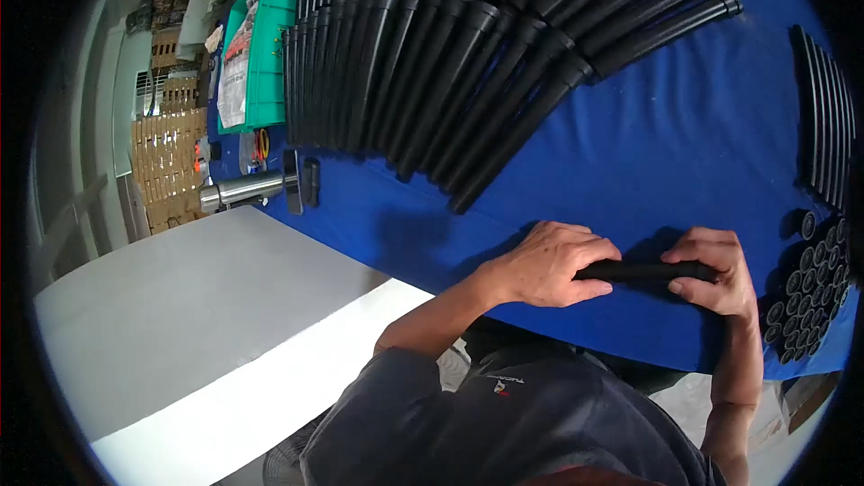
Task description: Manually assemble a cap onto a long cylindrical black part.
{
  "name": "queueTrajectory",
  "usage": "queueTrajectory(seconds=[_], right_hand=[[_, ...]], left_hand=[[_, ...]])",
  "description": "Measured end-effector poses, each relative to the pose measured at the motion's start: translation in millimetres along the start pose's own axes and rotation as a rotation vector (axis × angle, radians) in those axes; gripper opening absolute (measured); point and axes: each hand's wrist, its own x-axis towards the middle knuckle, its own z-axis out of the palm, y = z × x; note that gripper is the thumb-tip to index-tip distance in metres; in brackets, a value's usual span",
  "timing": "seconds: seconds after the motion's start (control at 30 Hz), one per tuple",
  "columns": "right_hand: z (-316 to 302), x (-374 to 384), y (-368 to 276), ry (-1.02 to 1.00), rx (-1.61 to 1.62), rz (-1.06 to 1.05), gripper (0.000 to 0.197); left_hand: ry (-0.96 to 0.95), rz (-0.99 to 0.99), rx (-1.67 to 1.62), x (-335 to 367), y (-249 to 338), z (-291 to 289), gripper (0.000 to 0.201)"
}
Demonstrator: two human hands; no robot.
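Note:
Close to the front edge of the blue-covered table [657, 144], a short black tube [641, 272] lies level between my two hands. My left hand [556, 265] is closed around its left end, thumb below and fingers above. My right hand [720, 272] grips the right end the same way, and that end is partly hidden by the fingers. Beyond my hands, many long black tubes with wider collars [432, 81] lie fanned out in two rows. To the right of my right hand stands a cluster of round black caps [810, 292].
Several thin black rods or tubes [823, 117] lie at the far right. At the back left are a green crate [270, 63], a silver cylindrical tool [247, 189] and small black pieces [310, 182]. A white surface [216, 306] adjoins the table; stacked cardboard [166, 162] stands behind.

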Motion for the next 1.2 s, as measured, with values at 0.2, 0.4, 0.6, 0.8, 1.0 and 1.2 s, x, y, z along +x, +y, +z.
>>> queueTrajectory(seconds=[0.2,0.4,0.6,0.8,1.0,1.2], right_hand=[[2.4,1.7,1.4,-0.02,-0.07,-0.056,0.036],[24.2,-1.0,-8.9,0.062,-0.009,0.168,0.031],[26.1,5.0,-3.5,0.104,-0.001,0.007,0.024],[31.8,11.0,2.9,0.179,-0.13,-0.278,0.027],[27.9,8.4,10.7,0.028,-0.132,-0.134,0.026],[30.2,6.6,3.3,0.025,0.083,-0.03,0.027]], left_hand=[[0.016,-0.035,-0.082,-1.8,-9.8,5.1,0.036],[0.141,-0.002,0.037,-13.8,2.1,4.5,0.035],[0.227,-0.089,0.153,-21.3,24.4,16.8,0.039],[0.295,-0.117,0.28,-34.5,24.3,26.9,0.036],[0.489,-0.084,0.425,-26.6,29.3,37.3,0.031],[0.429,-0.08,0.367,-31.5,20.9,30.9,0.032]])
